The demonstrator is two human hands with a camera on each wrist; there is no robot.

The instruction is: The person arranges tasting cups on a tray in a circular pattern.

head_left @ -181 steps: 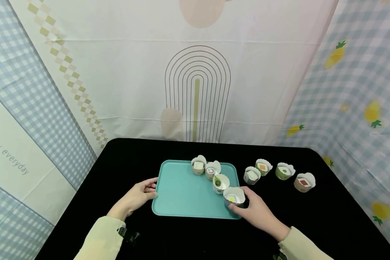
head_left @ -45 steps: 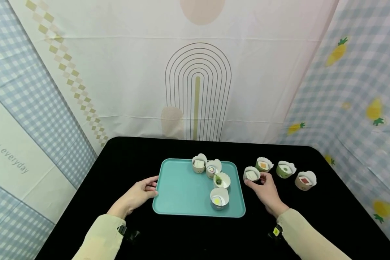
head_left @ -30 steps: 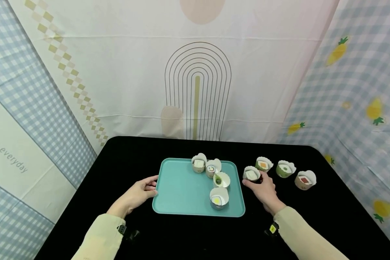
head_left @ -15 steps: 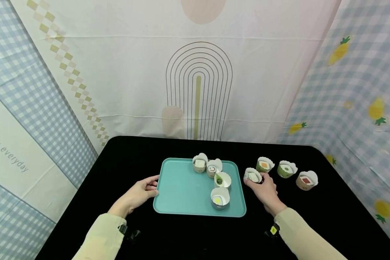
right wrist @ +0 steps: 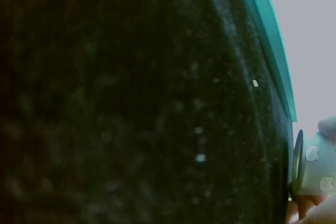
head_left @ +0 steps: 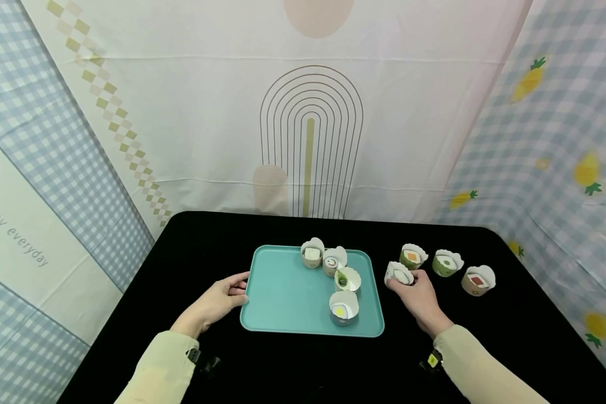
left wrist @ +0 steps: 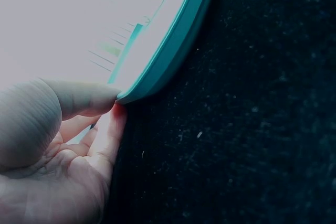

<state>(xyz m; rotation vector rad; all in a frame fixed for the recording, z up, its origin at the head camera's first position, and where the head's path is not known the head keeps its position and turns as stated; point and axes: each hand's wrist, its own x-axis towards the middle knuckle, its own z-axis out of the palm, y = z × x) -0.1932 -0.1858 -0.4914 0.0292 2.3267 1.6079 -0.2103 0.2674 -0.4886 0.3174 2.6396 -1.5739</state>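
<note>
A teal tray [head_left: 293, 303] lies on the table. My left hand [head_left: 214, 303] pinches its left rim between thumb and fingers; in the left wrist view the thumb [left wrist: 89, 98] lies over the rim. To the right of the tray, my right hand [head_left: 419, 297] grips a pale paper baking cup [head_left: 391, 271] with a white piece inside, tilted slightly. Part of that patterned cup [right wrist: 315, 166] also shows in the right wrist view. On the tray's right half stand several baking cups, among them one with a green piece [head_left: 347, 279] and one with a yellow-marked piece [head_left: 344, 308].
Right of the held cup stand a cup with an orange square [head_left: 413, 256], a green cup [head_left: 446, 263] and a brown cup with a dark red square [head_left: 478, 280]. The black table [head_left: 303, 370] ends at a patterned cloth backdrop [head_left: 207, 140].
Since six seconds ago, my right hand has set the yellow-marked cup on the tray, let go, and taken hold of the pale cup. That cup has just tilted and shifted slightly. My left hand stays put.
</note>
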